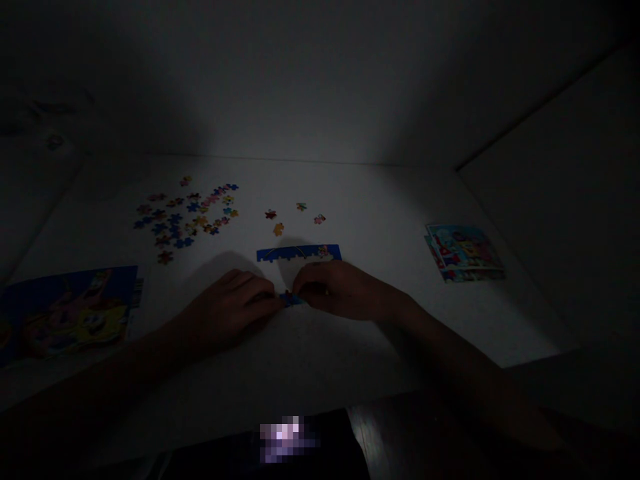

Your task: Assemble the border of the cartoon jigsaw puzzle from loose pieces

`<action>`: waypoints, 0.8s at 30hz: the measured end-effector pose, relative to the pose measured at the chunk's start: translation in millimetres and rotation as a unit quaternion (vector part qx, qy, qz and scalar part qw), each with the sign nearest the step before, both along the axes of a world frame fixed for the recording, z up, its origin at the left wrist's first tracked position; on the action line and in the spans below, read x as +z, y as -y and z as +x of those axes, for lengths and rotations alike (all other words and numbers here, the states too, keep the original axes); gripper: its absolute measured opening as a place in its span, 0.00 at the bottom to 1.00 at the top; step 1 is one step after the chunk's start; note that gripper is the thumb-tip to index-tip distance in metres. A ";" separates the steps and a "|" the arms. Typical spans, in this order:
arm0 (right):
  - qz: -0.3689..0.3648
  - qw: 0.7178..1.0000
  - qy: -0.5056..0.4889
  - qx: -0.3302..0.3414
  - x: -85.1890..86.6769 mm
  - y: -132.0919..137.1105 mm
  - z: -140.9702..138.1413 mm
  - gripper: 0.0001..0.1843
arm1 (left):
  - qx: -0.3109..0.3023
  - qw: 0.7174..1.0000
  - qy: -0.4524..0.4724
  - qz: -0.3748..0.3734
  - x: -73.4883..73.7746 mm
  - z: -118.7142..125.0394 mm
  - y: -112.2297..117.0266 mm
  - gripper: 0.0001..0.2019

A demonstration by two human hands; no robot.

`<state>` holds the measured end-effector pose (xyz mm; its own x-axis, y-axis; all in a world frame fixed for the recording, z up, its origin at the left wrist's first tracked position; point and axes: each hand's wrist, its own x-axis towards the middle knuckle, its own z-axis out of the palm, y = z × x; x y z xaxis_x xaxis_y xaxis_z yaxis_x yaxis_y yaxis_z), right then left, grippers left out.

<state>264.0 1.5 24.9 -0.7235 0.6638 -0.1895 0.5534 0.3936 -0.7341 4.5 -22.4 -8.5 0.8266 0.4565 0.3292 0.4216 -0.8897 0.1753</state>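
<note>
Between my two hands, low on the white table, are small blue jigsaw puzzle pieces [291,299]. My left hand [240,303] pinches their left end with thumb and fingers. At the right end, my right hand [335,287] closes its fingertips on the same pieces. Dim light hides whether they are joined. Just beyond lies a joined blue puzzle strip [295,253], its near edge showing knobs and gaps; my right hand covers part of its right end.
Many loose puzzle pieces [175,223] lie scattered at the back left, with several more [278,229] behind the strip. A cartoon picture sheet [75,310] lies at the left. Stacked picture cards [465,252] sit at the right. Walls [300,100] bound the table's far side.
</note>
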 end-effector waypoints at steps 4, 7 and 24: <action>0.011 1.000 0.004 0.002 -2.2 0.0 0.2 0.10 | -0.001 1.000 -0.010 -0.004 -0.9 -1.1 -0.6 0.12; -0.001 1.000 -0.004 0.005 -3.1 -1.3 1.4 0.10 | -0.001 1.000 0.009 0.007 -2.4 -0.9 -0.8 0.11; -0.032 0.944 -0.162 -0.287 -27.1 -39.5 33.2 0.11 | 0.001 1.000 0.023 -0.006 -0.7 2.0 1.2 0.11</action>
<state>297.2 41.0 -2.2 -0.2757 0.9585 -0.0723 0.4048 0.0475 -0.9132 6.5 -23.5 -9.2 0.8098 0.4624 0.3611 0.4147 -0.8865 0.2054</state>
